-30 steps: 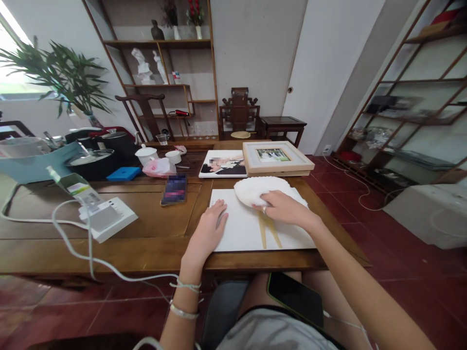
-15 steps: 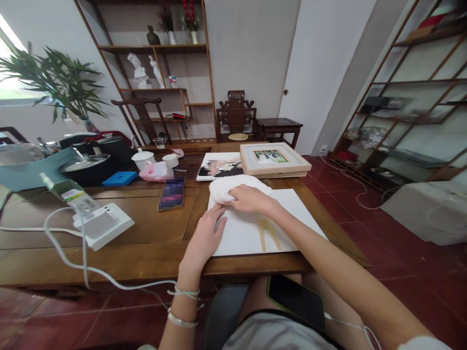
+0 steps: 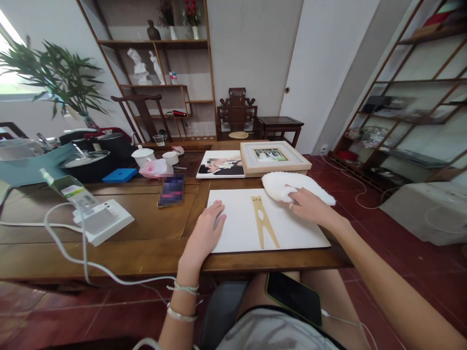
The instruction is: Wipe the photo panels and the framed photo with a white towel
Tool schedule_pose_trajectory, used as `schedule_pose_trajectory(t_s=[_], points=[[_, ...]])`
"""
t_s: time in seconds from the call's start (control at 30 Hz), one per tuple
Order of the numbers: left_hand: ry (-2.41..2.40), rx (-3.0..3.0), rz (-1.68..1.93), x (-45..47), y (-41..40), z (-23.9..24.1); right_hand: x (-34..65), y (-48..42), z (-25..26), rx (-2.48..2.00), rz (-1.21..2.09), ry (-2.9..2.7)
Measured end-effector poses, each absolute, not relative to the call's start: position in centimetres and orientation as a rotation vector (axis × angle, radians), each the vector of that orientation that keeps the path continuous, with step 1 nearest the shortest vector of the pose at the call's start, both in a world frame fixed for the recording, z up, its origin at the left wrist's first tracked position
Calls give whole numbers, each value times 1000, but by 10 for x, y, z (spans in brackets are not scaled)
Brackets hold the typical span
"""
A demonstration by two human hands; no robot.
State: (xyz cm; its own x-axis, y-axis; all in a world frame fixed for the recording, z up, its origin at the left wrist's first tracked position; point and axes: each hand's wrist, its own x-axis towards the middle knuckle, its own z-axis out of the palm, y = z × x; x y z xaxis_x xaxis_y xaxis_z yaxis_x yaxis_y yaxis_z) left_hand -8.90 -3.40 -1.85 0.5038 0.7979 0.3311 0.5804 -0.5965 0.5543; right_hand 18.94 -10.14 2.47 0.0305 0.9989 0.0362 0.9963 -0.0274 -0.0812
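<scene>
A white board [image 3: 233, 228] lies flat on the wooden table, with a tan, two-legged shape [image 3: 263, 221] showing on its face. My left hand [image 3: 209, 226] rests flat on the board's left edge, fingers stretched out and holding nothing. Over the board's upper right corner, my right hand [image 3: 308, 206] is closed on a fluffy white cloth [image 3: 297, 187]. The cloth spreads past the board's right side; part of its underside is hidden.
Behind the board lie a photo print [image 3: 221, 164] and a pale framed picture [image 3: 275, 158]. A phone [image 3: 171, 189], an opened white box [image 3: 109, 223] and a white cable [image 3: 105, 274] are on the left. Another phone [image 3: 294, 299] rests on my lap.
My right hand has swept the white cloth rightward, from the board's upper left to its upper right, uncovering the top of the tan shape. My left hand stays at the left edge.
</scene>
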Motion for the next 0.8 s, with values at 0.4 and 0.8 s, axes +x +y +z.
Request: schedule_pose_trajectory(t_s=[0.4,0.8], points=[[1165,2373,777,-88,-36,-16,155,-203,21,-1972,197,-2207],[1156,2368,786,-89,-35,-18,198,-96,14,-2025,59,-2182]])
